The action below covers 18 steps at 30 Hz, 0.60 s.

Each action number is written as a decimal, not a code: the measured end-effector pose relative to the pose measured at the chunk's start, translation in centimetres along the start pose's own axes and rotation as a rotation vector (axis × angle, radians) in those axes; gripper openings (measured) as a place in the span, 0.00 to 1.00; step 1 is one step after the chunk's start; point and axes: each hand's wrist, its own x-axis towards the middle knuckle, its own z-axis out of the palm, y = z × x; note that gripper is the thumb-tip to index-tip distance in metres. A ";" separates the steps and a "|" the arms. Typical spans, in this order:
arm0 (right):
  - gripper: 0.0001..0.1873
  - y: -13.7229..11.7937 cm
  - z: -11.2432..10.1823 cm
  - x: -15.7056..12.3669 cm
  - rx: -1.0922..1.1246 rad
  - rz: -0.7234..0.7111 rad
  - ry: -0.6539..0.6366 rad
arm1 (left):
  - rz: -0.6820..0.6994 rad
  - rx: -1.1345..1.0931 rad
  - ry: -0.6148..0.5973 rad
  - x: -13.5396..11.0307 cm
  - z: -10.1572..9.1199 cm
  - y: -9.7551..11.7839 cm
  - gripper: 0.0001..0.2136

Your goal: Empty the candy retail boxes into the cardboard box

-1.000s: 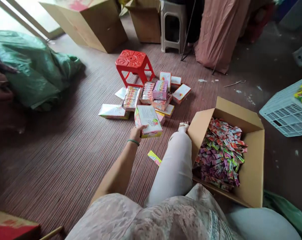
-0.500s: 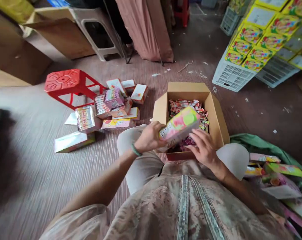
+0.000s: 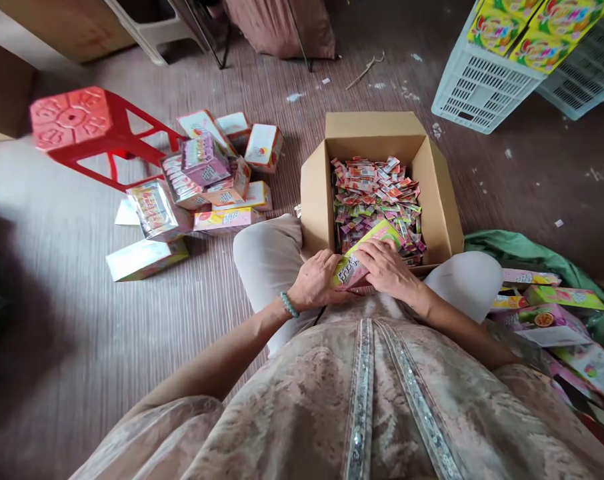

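My left hand (image 3: 318,281) and my right hand (image 3: 388,267) both grip a small colourful candy box (image 3: 363,259), green and pink, held low in front of my lap. Just beyond it stands an open cardboard carton (image 3: 316,193) filled with several small candy sachets (image 3: 375,197). My knees flank the carton's near edge. A green bead bracelet sits on my left wrist.
A pile of several small candy boxes (image 3: 202,183) lies on the floor to the left, beside a red plastic stool (image 3: 75,127). White plastic crates (image 3: 482,87) with yellow boxes stand at the far right. Flattened box blanks (image 3: 552,320) lie on green sheeting by my right knee.
My left hand carried the box from the floor pile over to my lap; my right hand joined it. The box has come lower and closer, and my view swung right and down.
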 end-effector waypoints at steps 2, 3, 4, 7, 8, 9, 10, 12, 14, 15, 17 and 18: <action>0.17 0.1 0.4 0.0 0.023 -0.027 -0.035 | -0.011 -0.130 0.010 0.0 0.2 -0.4 0.30; 0.17 0.1 0.6 -0.2 0.041 -0.034 -0.043 | -0.035 -0.204 0.017 0.2 0.2 -0.7 0.27; 0.17 0.2 0.8 -0.3 0.056 -0.036 -0.045 | -0.074 -0.269 0.020 0.4 0.2 -1.1 0.23; 0.16 0.0 1.0 -0.9 0.039 -0.036 -0.040 | -0.229 -0.326 -0.026 1.4 0.0 -1.7 0.19; 0.14 -0.1 0.9 -1.1 0.017 -0.049 -0.052 | -0.258 -0.304 -0.062 1.8 -0.2 -1.7 0.20; 0.12 -0.1 0.8 -1.1 -0.006 -0.064 -0.070 | -0.266 -0.271 -0.095 2.2 -0.4 -1.6 0.21; 0.10 -0.2 0.6 -1.1 -0.023 -0.082 -0.090 | -0.249 -0.233 -0.121 2.6 -0.7 -1.3 0.22; 0.06 -0.2 0.4 -1.1 -0.037 -0.117 -0.112 | -0.171 -0.159 -0.149 3.4 -1.4 -0.5 0.26; 0.06 -0.1 0.5 -1.2 -0.055 -0.147 -0.088 | -0.077 -0.088 -0.182 4.2 -1.9 0.6 0.30; 0.07 -0.1 0.6 -1.4 -0.074 -0.157 -0.058 | -0.036 -0.054 -0.206 4.6 -2.1 1.1 0.30; 0.11 0.0 1.0 -1.9 -0.122 -0.162 0.019 | 0.005 0.018 -0.249 5.5 -2.3 1.7 0.24; 0.14 -0.1 1.2 -2.2 -0.140 -0.161 0.056 | 0.001 0.053 -0.262 6.0 -2.4 1.8 0.21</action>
